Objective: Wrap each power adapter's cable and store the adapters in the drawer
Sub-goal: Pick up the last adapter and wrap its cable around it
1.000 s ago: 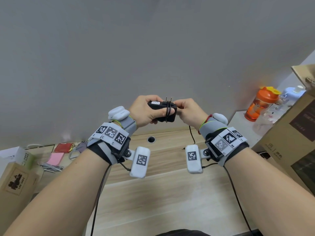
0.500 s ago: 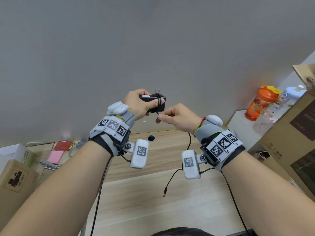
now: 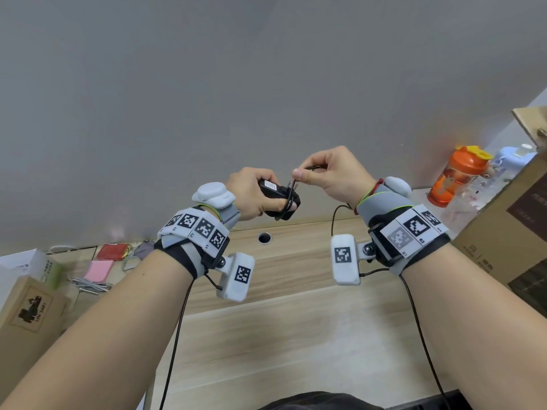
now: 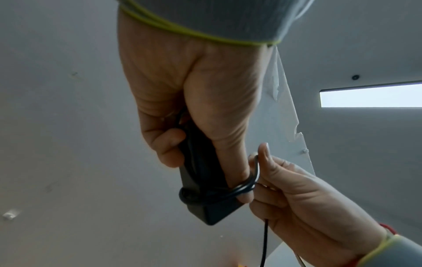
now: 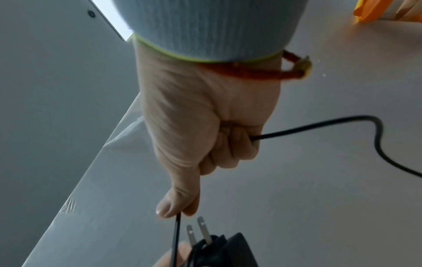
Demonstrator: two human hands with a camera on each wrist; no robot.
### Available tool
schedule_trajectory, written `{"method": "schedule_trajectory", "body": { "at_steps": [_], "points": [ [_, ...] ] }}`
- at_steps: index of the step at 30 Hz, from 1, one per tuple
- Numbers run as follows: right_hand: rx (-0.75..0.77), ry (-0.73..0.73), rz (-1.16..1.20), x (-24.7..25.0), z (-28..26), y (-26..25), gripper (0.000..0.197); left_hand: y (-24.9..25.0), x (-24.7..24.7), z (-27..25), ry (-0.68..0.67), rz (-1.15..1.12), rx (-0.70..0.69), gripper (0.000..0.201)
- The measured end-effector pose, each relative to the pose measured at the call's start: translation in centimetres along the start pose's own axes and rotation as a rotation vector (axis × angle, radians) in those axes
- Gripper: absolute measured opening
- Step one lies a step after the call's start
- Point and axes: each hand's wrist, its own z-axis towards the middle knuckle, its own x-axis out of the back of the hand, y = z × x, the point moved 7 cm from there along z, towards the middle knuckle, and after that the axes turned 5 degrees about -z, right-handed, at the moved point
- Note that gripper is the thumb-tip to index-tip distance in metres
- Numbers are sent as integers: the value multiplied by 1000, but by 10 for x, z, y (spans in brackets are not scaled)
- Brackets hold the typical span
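My left hand [image 3: 257,196] grips a black power adapter [image 3: 278,199] in the air above the desk, its two metal prongs [image 5: 203,229] pointing up. Several turns of its thin black cable [image 4: 242,187] lie around the body and over my left thumb. Just above and to the right of the adapter, my right hand [image 3: 307,173] pinches the cable between thumb and forefinger. The slack cable [image 5: 319,124] runs through the right fist and hangs down beside the wrist [image 3: 334,220]. No drawer is in view.
A wooden desk [image 3: 296,335] with a round cable hole [image 3: 264,237] lies below my hands. An orange bottle [image 3: 461,176] and a big cardboard box [image 3: 509,232] stand at the right. At the left are another box [image 3: 26,309], pink notes [image 3: 99,269] and a white cable bundle [image 3: 88,284].
My right hand has risen from below the adapter to above and right of it, carrying the cable up over it. The left hand has dropped slightly and tilted the adapter.
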Motion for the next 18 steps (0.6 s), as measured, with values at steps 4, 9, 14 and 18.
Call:
{"method": "schedule_trajectory", "body": {
  "at_steps": [4, 9, 14, 18],
  "points": [
    [7, 19, 59, -2, 4, 10, 15, 7, -5, 0, -54, -103, -38, 44],
    [-25, 12, 96, -14, -2, 17, 24, 19, -9, -2, -102, -264, -75, 33],
    [-104, -20, 63, -26, -9, 21, 21, 27, -2, -2, -22, -441, -90, 27],
    [-109, -103, -7, -37, -16, 20, 31, 23, 11, 5, 127, -519, -54, 29]
  ]
}}
